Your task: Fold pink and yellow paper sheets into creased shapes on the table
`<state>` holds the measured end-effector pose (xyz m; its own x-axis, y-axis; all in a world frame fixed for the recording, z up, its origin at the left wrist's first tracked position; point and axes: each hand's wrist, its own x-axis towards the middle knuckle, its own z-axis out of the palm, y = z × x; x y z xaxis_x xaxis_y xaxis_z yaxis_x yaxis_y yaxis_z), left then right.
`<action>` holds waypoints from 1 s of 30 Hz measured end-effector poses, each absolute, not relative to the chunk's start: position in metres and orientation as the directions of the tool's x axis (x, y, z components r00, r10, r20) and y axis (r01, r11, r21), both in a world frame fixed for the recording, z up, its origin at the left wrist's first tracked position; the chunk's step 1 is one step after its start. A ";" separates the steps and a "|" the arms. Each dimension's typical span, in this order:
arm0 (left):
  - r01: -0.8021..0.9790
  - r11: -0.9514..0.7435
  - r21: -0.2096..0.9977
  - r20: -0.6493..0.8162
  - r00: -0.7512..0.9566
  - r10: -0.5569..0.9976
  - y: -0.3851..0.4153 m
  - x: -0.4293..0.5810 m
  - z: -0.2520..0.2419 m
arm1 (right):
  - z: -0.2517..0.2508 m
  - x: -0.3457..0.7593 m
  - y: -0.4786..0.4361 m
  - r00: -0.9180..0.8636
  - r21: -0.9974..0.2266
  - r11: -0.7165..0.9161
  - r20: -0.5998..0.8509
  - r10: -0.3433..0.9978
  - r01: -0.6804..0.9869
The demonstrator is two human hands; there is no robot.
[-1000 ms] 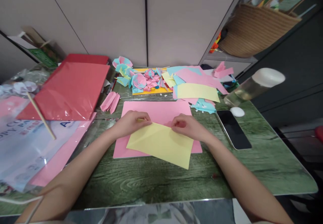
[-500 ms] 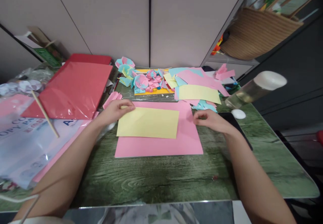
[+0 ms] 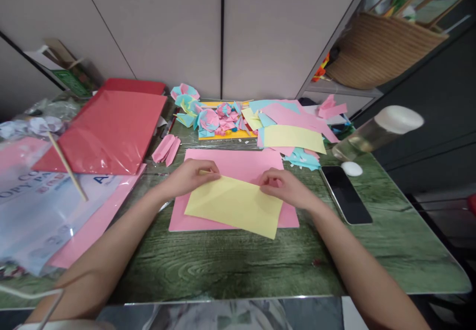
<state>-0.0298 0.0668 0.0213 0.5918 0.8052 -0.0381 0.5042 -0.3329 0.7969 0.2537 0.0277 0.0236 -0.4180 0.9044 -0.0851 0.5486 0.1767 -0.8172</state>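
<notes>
A rectangular yellow paper sheet is held tilted over a larger pink paper sheet on the green wood-grain table. At its upper left edge, the fingers of my left hand pinch it. My right hand grips the upper right part with thumb and fingers closed. The lower right corner of the yellow sheet reaches past the pink sheet's front edge. Left of the pink sheet lies a folded pink paper piece, apart from my left hand.
Paper flowers and cut coloured papers lie at the back. A phone, a white lid and a bottle stand or lie at right. Red packs and a wooden stick are at left.
The yellow sheet has moved right and toward me and is now turned clockwise. My right hand has come left and taken hold of it. My left hand, still holding it, has moved right.
</notes>
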 end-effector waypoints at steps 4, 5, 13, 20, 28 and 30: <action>0.516 -0.312 0.797 -0.027 0.548 0.836 0.072 -0.036 0.021 | 0.025 0.259 0.031 -0.390 -0.830 0.147 -0.091 0.916 0.538; 0.517 -0.307 0.799 -0.027 0.540 0.841 0.073 -0.039 0.021 | 0.026 0.262 0.032 -0.389 -0.833 0.140 -0.096 0.916 0.536; 0.528 -0.273 0.804 0.008 0.449 0.893 0.088 -0.060 0.019 | 0.024 0.309 0.047 -0.297 -0.840 0.059 -0.124 0.947 0.539; 0.458 -0.288 0.841 0.016 0.511 0.859 0.078 -0.035 0.011 | 0.026 0.282 0.040 -0.315 -0.869 0.098 -0.069 0.947 0.485; 0.533 -0.335 0.777 -0.102 0.632 0.768 0.064 -0.024 0.015 | 0.023 0.258 0.028 -0.351 -0.793 0.112 -0.135 0.927 0.599; 0.593 -0.429 0.681 -0.049 0.622 0.782 0.060 -0.019 0.019 | 0.026 0.255 0.025 -0.351 -0.749 0.159 -0.104 0.930 0.643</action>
<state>-0.0186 0.0596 0.0192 0.6215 0.7819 -0.0485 0.5934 -0.4295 0.6808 0.2549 0.0248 0.0255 -0.3513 0.9305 -0.1036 0.6429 0.1593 -0.7492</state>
